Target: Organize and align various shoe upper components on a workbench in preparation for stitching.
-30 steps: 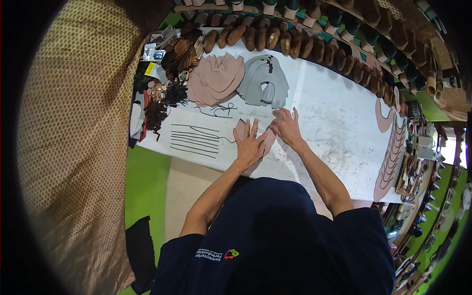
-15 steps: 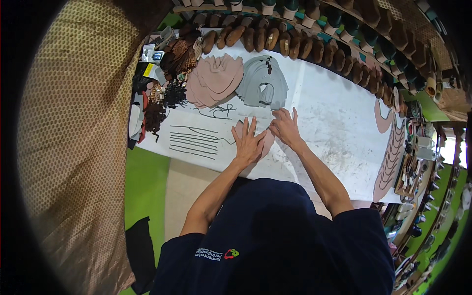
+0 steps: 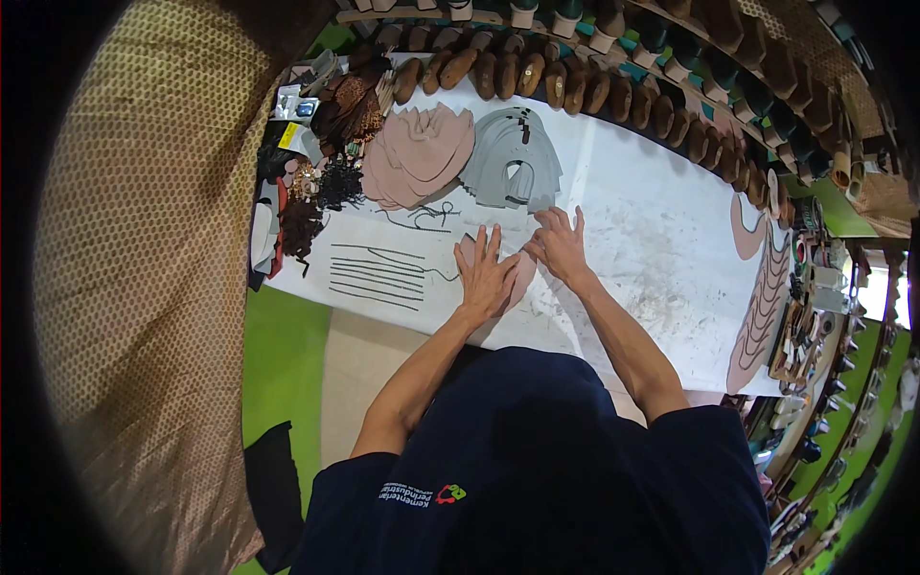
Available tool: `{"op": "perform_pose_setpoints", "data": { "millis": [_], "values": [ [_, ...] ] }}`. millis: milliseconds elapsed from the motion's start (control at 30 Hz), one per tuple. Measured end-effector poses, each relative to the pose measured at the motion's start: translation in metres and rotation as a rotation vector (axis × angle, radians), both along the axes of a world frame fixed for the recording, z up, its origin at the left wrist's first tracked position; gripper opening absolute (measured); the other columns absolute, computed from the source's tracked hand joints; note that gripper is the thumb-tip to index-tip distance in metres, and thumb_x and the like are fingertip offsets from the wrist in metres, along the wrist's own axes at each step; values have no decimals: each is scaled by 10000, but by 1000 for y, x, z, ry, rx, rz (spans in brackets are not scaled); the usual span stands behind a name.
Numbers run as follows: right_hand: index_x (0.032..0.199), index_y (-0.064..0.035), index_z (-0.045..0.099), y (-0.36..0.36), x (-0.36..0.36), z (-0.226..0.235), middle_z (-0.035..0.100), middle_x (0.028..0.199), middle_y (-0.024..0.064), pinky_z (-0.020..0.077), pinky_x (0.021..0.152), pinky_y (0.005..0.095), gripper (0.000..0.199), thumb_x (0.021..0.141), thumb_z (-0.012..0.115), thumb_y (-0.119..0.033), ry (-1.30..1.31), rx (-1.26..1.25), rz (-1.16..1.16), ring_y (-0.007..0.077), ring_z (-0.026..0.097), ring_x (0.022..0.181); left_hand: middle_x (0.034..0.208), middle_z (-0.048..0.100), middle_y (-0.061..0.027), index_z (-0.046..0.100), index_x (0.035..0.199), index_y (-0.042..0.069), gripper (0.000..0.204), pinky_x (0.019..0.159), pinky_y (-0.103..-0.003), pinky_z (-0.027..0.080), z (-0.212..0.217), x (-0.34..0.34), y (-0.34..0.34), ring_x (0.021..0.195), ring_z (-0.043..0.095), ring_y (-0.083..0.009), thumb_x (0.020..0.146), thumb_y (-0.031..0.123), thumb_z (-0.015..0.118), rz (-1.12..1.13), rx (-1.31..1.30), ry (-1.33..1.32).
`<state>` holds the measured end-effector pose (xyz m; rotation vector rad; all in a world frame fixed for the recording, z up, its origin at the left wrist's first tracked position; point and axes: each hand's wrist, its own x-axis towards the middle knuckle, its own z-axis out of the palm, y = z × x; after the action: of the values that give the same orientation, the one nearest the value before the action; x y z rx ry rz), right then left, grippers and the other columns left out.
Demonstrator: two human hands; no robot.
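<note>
My left hand [image 3: 489,280] lies with its fingers spread over a pink shoe-upper piece [image 3: 521,282] near the table's front edge, pressing it flat. Most of the piece is hidden beneath that hand. By the piece's far right edge, my right hand [image 3: 563,246] brings thumb and forefinger together, its other fingers raised. Whatever is between those fingertips is too small to make out. A thin dark cord [image 3: 443,275] runs to my left hand from several dark strips [image 3: 379,278] laid in rows on the left.
Beyond my hands are stacks of pink pieces [image 3: 419,153] and grey pieces [image 3: 513,144] on the white table [image 3: 632,220]. Brown shoe lasts [image 3: 532,75] line its far edge. Pink pieces with dark edging [image 3: 762,307] lie at the right end; trimmings [image 3: 305,225] crowd the left.
My right hand has shifted very slightly along the piece's edge, and its fingers have moved a little. My left hand stays flat on the piece, nearly in place.
</note>
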<state>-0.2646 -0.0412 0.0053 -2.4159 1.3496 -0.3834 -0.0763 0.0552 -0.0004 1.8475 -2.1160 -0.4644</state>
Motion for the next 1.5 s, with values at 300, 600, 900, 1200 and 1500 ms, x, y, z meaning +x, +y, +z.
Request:
{"op": "perform_pose_setpoints", "data": {
  "millis": [300, 600, 900, 1200, 1500],
  "values": [
    [873, -100, 816, 0, -3, 5, 597, 1409, 42, 134, 1229, 703, 289, 893, 787, -387, 70, 79, -32, 303, 415, 1457, 1721, 296, -144, 772, 1232, 270, 281, 1154, -800, 108, 3, -2, -6, 1606, 178, -397, 954, 257, 733, 22, -29, 32],
    [966, -86, 787, 7, -14, 0, 552, 1482, 65, 98, 1240, 705, 226, 934, 752, -307, -40, 152, -49, 334, 373, 1501, 1723, 297, -153, 771, 1260, 301, 301, 1135, -805, 129, 6, -1, -11, 1603, 191, -400, 965, 282, 713, -26, -17, -25],
    [975, -94, 777, 3, -6, -8, 519, 1504, 62, 93, 1233, 713, 244, 980, 707, -328, -6, 78, -70, 336, 346, 1510, 1717, 299, -178, 793, 1208, 225, 258, 1167, -778, 110, 7, -5, -11, 1611, 165, -389, 974, 248, 688, -8, -42, 41],
    [956, -86, 785, 4, 1, -6, 538, 1492, 68, 104, 1238, 702, 232, 965, 710, -305, 7, 57, -102, 339, 367, 1497, 1719, 294, -182, 759, 1192, 189, 263, 1179, -778, 102, 2, -5, -12, 1615, 156, -394, 932, 203, 720, -19, -43, 63],
    [865, -113, 796, 11, 8, 15, 620, 1400, 41, 140, 1243, 650, 186, 886, 761, -295, 3, 112, -322, 296, 431, 1443, 1729, 269, -187, 735, 1292, 194, 351, 1186, -768, 89, 9, -2, -10, 1622, 135, -397, 944, 208, 695, -25, 21, 70]
  ]
}}
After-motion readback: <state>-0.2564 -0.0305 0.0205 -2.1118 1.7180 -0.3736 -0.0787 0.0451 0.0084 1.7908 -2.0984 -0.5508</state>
